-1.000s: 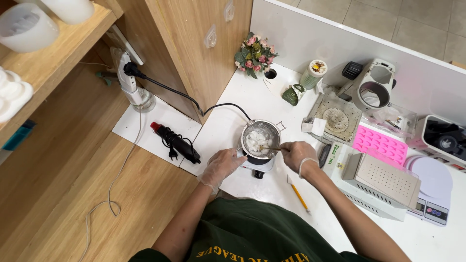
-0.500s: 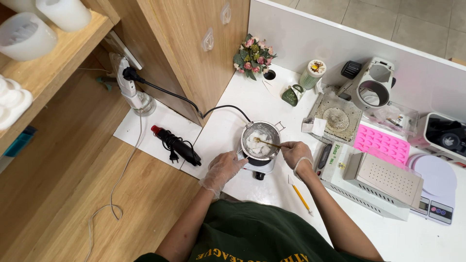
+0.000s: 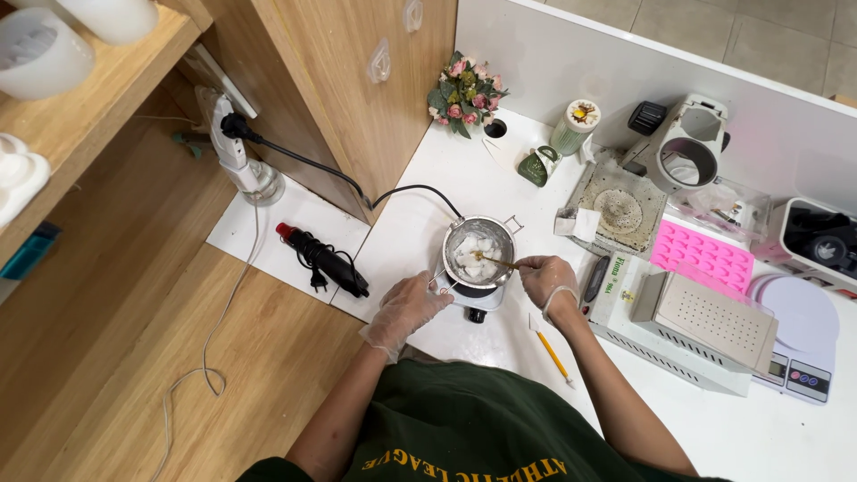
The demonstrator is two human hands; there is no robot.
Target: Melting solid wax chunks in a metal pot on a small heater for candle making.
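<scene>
Left of the hands: black heat gun (image 3: 323,260) on the white desk (image 3: 428,178). Left hand (image 3: 406,308), gloved, grips the handle of the small round steel pot (image 3: 478,252) of white chunks. Right hand (image 3: 546,278), gloved, pinches a thin wooden stick (image 3: 496,261) dipped in that pot. Below the right hand: yellow pencil (image 3: 553,355). Further right: pink silicone mould (image 3: 702,256).

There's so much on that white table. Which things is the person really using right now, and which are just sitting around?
In use:
left hand by the metal pot's edge
metal pot of white chunks
right hand holding the stirring stick
small hot plate

Lying about:
pink mould
yellow pencil
flower bunch
heat gun
</scene>
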